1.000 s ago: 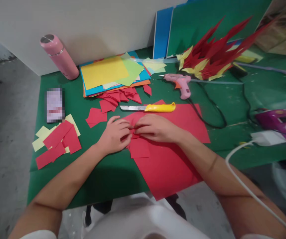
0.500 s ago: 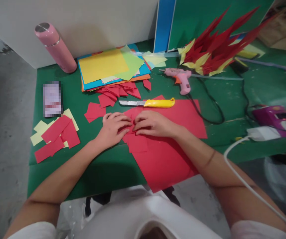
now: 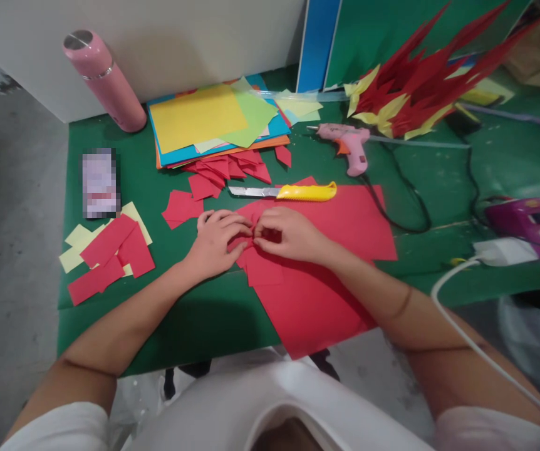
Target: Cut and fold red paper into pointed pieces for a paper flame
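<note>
My left hand (image 3: 218,241) and my right hand (image 3: 286,233) meet over the left end of the red paper sheets (image 3: 319,300). Between their fingertips is a small piece of red paper (image 3: 250,237), pinched from both sides; the fingers partly hide its shape. A loose red rectangle (image 3: 265,270) lies just below, on the larger sheet. Beyond my hands a yellow utility knife (image 3: 305,191) rests with its blade out, pointing left. Red paper scraps (image 3: 183,208) lie past my left hand.
A pink glue gun (image 3: 349,144) with a black cord lies behind the sheets. Coloured paper (image 3: 195,119) is stacked near a pink bottle (image 3: 114,94). At left are a phone (image 3: 99,183) and paper strips (image 3: 110,241). A red paper flame (image 3: 411,81) stands far right; a white cable (image 3: 453,332) crosses my right forearm.
My right thumb and fingers have drawn into a tighter pinch at the red paper piece. The whole view has shifted slightly; the things on the table stay in place.
</note>
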The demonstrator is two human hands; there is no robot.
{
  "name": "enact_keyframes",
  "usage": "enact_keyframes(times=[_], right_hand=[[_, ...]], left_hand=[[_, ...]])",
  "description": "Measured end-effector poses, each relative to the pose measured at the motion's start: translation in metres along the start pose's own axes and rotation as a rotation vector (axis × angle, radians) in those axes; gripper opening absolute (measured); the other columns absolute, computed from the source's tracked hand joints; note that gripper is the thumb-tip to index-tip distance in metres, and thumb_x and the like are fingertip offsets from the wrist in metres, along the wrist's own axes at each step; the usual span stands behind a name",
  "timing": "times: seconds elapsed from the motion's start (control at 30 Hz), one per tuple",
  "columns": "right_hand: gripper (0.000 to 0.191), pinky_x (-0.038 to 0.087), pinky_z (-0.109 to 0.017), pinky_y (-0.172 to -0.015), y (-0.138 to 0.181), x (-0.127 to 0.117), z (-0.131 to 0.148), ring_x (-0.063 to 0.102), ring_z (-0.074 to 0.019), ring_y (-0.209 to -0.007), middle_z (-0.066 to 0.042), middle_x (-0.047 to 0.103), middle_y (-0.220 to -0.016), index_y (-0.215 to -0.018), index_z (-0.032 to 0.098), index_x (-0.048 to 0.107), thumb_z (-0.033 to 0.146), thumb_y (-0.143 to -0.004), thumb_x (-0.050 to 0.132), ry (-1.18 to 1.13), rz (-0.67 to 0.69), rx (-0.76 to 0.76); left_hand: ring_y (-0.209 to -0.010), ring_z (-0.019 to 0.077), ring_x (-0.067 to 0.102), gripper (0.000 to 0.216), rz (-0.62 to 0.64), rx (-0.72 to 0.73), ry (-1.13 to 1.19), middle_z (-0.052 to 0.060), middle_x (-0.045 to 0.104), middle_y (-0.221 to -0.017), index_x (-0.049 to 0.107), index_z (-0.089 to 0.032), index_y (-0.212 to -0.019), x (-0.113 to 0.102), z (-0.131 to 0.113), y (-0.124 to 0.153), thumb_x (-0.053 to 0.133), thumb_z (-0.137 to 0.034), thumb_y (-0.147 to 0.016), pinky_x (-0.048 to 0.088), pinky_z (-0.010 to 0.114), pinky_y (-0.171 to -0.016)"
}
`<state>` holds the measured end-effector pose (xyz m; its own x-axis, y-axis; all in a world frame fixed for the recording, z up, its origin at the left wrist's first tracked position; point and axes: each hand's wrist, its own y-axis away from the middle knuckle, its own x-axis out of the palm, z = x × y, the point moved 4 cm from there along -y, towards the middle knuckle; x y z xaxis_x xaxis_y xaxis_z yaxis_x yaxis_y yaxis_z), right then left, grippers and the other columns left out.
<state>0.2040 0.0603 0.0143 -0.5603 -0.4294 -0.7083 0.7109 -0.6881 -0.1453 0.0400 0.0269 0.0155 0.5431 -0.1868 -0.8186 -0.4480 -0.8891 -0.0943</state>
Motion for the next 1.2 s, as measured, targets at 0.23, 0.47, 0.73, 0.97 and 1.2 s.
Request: enact_keyframes(times=[0.23,0.47,0.73,0.97,1.2], right_hand=[[0.013,0.038,-0.029,-0.065,0.0002,0.0035,0.0015,0.054,-0.0166,-0.069,-0.002,0.061,-0.070,-0.071,0.020,0.056,0.024,-0.083,0.058,0.024,-0.033,0.030],[0.011,0.039,-0.030,-0.066,0.0005,0.0049,0.0004,0.055,-0.0175,-0.070,-0.002,0.062,-0.072,-0.073,0.020,0.056,0.025,-0.083,0.060,0.015,-0.060,0.051],[0.011,0.042,-0.031,-0.070,0.0008,0.0054,0.0000,0.057,-0.0183,-0.073,-0.003,0.063,-0.075,-0.075,0.021,0.055,0.024,-0.084,0.059,0.041,-0.056,0.066],[0.010,0.042,-0.031,-0.069,-0.0002,0.0060,-0.0002,0.058,-0.0188,-0.074,-0.004,0.065,-0.075,-0.074,0.021,0.056,0.022,-0.083,0.060,0.041,-0.060,0.075],[0.014,0.039,-0.030,-0.066,-0.0013,0.0048,0.0004,0.056,-0.0170,-0.069,-0.002,0.063,-0.072,-0.074,0.021,0.055,0.026,-0.085,0.062,0.011,-0.055,0.070]], left_hand=[[-0.119,0.0234,0.057,0.013,-0.052,-0.018,0.009,-0.001,0.074,-0.116,0.076,-0.029,-0.095,0.0037,0.0056,-0.0003,0.063,-0.031,-0.093,0.028,0.049,-0.110],[-0.118,0.0245,0.058,0.012,-0.065,-0.014,-0.015,0.001,0.075,-0.114,0.077,-0.028,-0.096,0.0039,0.0050,-0.0006,0.068,-0.032,-0.089,0.031,0.049,-0.109],[-0.118,0.0246,0.058,0.012,-0.078,0.001,0.002,0.001,0.074,-0.115,0.077,-0.028,-0.095,0.0031,0.0052,-0.0004,0.068,-0.030,-0.088,0.030,0.049,-0.109],[-0.117,0.0243,0.058,0.011,-0.075,-0.010,0.026,0.001,0.075,-0.114,0.077,-0.027,-0.092,0.0026,0.0053,-0.0002,0.068,-0.028,-0.087,0.030,0.047,-0.108],[-0.118,0.0249,0.057,0.008,-0.048,-0.027,0.039,-0.001,0.074,-0.115,0.075,-0.026,-0.084,0.0018,0.0037,-0.0010,0.068,-0.026,-0.088,0.028,0.050,-0.109]])
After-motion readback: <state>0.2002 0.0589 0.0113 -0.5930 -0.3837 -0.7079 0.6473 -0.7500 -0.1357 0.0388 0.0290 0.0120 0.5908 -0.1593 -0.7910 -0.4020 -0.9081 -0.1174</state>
